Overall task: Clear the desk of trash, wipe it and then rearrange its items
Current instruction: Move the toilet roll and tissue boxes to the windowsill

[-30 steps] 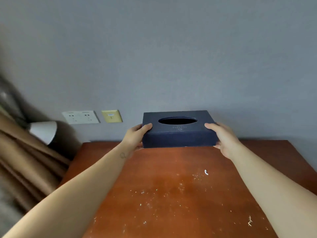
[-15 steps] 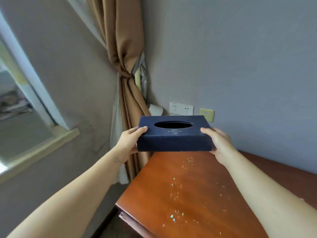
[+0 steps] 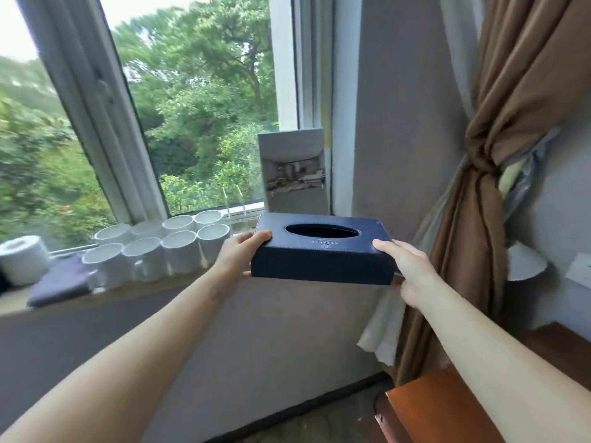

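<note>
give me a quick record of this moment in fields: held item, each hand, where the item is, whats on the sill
held item: dark blue rectangular tissue box, oval opening on top, in the air
left hand: left hand grips the box's left end
right hand: right hand grips the box's right end
position: in front of the windowsill, off the reddish-brown wooden desk at lower right
on the sill: white ceramic mugs in two rows, white toilet paper roll
</note>
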Tool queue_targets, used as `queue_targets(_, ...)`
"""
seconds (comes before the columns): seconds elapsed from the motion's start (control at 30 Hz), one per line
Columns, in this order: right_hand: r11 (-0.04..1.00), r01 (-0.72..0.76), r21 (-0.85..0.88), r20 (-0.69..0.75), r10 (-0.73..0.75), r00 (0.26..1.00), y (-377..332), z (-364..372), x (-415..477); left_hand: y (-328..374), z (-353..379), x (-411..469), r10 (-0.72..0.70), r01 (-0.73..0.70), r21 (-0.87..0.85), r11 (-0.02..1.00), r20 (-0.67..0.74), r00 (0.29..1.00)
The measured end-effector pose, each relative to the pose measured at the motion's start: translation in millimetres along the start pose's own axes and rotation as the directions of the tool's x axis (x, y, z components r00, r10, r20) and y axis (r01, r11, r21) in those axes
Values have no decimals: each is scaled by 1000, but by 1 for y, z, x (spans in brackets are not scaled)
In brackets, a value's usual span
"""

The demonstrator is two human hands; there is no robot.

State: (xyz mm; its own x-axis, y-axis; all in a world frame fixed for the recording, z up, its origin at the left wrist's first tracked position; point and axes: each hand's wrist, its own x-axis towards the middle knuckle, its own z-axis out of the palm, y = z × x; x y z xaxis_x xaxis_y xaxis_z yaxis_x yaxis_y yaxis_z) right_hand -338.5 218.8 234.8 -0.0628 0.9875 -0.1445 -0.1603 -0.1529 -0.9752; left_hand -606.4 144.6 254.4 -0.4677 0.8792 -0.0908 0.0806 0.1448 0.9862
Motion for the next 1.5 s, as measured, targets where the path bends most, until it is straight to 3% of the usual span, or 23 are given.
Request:
queue_targets(0.23, 998, -8, -64, 300, 27, 954, -13, 145, 39, 14, -116, 9, 11, -30, -48, 998, -355, 935)
queue_targets(0.4, 994, 8, -112, 474, 46, 879, -28, 235, 63, 21, -182, 25, 26, -57, -45, 997, -509, 860)
queue_targets(0.67, 982, 51, -183, 668, 86, 740, -31, 349, 77, 6, -261, 40, -67, -71, -162, 984, -717, 694)
queue_targets(0.83, 971, 62, -231, 742, 135, 656, -21, 407, 61, 0, -308, 27, -107, -66, -185, 980, -783, 613)
queue_targets(1.17, 963, 106, -249, 822, 152, 548, 5, 532, 10, -14, -434, 23, -46, -98, -104, 990, -881, 470)
queue_targets(1.5, 964, 37, -264, 805, 200, 558, 63, 695, -69, -38, -614, 19, -28, -46, -61, 997, -850, 526)
